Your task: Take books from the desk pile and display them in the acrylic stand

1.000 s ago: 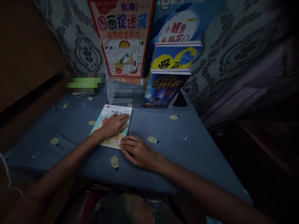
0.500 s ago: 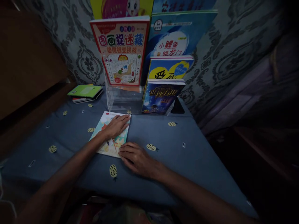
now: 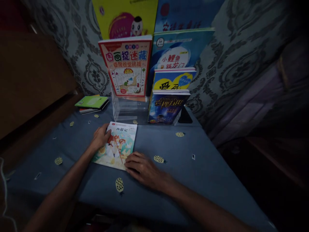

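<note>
A thin book [image 3: 120,146] with a pale, colourful cartoon cover lies flat on the blue tablecloth, face up. At its left edge, my left hand [image 3: 100,137] is closed on the side, with the thumb on the cover. My right hand [image 3: 140,167] holds the lower right corner, fingers bent over the edge. Beyond the book stands a clear display rack [image 3: 127,114]. In its lower front right sits a dark blue book [image 3: 166,108], and on the left a red-bordered picture book [image 3: 127,69].
More books fill the rack's upper tiers, among them a yellow one [image 3: 123,19] and a teal one [image 3: 182,46]. A small stack of books with a green top one [image 3: 91,101] lies at the back left. A flat black object [image 3: 185,116] rests behind the rack's right side.
My left hand has slid from the cover's upper right to its left edge, uncovering the title. The right hand stays at the lower corner. The view has tilted up slightly.
</note>
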`<state>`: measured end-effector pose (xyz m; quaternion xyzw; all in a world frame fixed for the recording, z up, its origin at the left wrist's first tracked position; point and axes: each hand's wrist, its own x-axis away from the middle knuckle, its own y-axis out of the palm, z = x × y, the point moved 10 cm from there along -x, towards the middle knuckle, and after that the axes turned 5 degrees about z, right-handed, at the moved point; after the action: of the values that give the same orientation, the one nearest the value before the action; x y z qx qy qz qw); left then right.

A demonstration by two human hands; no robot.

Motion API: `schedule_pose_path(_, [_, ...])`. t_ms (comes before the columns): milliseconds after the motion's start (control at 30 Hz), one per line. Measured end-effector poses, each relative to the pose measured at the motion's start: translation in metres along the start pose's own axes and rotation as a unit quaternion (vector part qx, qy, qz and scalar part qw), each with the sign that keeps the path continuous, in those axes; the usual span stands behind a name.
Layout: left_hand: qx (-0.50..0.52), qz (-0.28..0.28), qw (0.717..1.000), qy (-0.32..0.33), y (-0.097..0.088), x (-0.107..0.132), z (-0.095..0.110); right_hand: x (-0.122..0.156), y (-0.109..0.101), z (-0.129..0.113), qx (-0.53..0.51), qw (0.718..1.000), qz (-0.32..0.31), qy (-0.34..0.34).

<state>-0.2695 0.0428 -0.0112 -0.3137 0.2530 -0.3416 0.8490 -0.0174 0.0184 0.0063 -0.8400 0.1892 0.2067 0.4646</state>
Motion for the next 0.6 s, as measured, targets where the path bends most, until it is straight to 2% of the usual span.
schedule_pose_path(133, [0.118, -0.003, 0.988, -0.103, 0.002, -0.011, -0.015, -0.001, 0.003, 0.002, -0.009, 1.000, -0.018, 0.000])
schedule_pose_path(233, [0.222, -0.038, 0.958, -0.178, 0.010, -0.003, -0.019, 0.000, 0.001, 0.002, -0.020, 1.000, -0.011, 0.000])
schedule_pose_path(333, [0.309, -0.084, 0.921, -0.223, 0.016, 0.012, -0.010, 0.002, 0.000, 0.003, -0.028, 1.000, -0.004, 0.009])
schedule_pose_path(467, [0.377, -0.119, 0.889, -0.232, 0.007, 0.022, 0.019, 0.004, 0.003, 0.005, -0.046, 0.998, -0.015, 0.037])
schedule_pose_path(533, [0.405, -0.137, 0.881, -0.201, -0.003, 0.023, 0.046, 0.003, 0.005, 0.009, -0.082, 0.994, -0.022, 0.067])
schedule_pose_path(600, [0.429, -0.165, 0.877, -0.143, -0.013, 0.024, 0.079, 0.003, 0.008, 0.019, -0.138, 0.983, -0.020, 0.121])
